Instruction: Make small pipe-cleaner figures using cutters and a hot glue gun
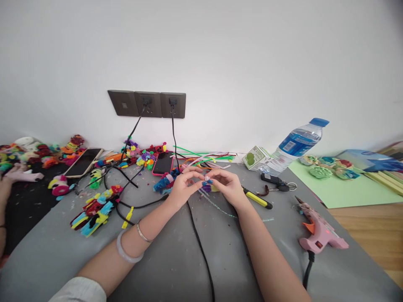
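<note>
- Currently, the glittery strand (pixel 218 206) is located at the centre of the gray tabletop (pixel 170 268). Its upper end is at the fingertips; the length trails down toward the right forearm, passes behind it and reappears on the far side.
- Handling: the strand appears very light and thin, probably flexible enough to bend and hold a curve. Its tinsel-like surface may shed or slide slightly under smooth fingertips. Low fragility is expected, although sharp folding could leave a kink.
- Grip point: take hold close to the upper end, between thumb and index finger, leaving the trailing length free.
- Left hand (pixel 185 187): thumb and index finger are pinched together on the strand's end, with the other fingers curled.
- Right hand (pixel 227 185): thumb and fingertips are likewise closed on the end, meeting the left fingertips. A small pale piece (pixel 207 178) shows between them; its exact form is too small to tell.
- Arm pose: both forearms angle inward from the lower corners. The yellow utility knife (pixel 258 198) lies just beside the right wrist.
</note>
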`<act>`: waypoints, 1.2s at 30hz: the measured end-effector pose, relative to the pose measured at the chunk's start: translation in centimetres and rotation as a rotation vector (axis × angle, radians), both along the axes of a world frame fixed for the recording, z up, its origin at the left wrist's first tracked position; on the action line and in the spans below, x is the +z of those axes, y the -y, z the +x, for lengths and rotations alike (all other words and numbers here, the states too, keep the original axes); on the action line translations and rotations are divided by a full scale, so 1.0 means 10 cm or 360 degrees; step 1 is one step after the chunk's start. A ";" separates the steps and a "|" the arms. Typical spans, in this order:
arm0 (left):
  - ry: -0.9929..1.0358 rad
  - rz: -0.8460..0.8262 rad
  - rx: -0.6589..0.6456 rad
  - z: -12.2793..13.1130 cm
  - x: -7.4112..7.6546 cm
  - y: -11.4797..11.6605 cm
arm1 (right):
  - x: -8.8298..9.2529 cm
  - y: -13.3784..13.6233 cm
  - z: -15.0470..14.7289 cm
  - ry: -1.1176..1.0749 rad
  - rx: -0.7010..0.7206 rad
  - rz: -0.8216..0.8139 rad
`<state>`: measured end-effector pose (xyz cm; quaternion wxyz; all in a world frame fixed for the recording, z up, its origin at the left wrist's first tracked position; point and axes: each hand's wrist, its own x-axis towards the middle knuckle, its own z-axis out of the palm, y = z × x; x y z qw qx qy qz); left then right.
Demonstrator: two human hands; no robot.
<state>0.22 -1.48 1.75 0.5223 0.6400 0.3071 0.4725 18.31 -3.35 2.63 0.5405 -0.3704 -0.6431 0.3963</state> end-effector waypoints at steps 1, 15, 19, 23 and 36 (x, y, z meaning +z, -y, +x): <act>0.0003 -0.0015 -0.0010 0.00 0.00 0.00 | 0.00 0.00 0.00 -0.0011 -0.0022 0.0002; 0.0075 -0.0334 0.0058 0.01 0.06 0.01 | -0.05 0.00 -0.02 0.0156 0.0038 0.0061; 0.0220 -0.0700 -0.0063 0.03 0.08 0.02 | -0.05 0.01 -0.02 0.0148 0.0035 0.0043; 0.0264 -0.0842 -0.0124 0.03 0.08 0.02 | -0.01 0.02 -0.04 0.0242 -0.0060 0.0109; 0.0135 -0.0539 -0.0061 0.02 0.07 0.02 | 0.04 0.02 -0.04 0.0272 -0.0146 0.0189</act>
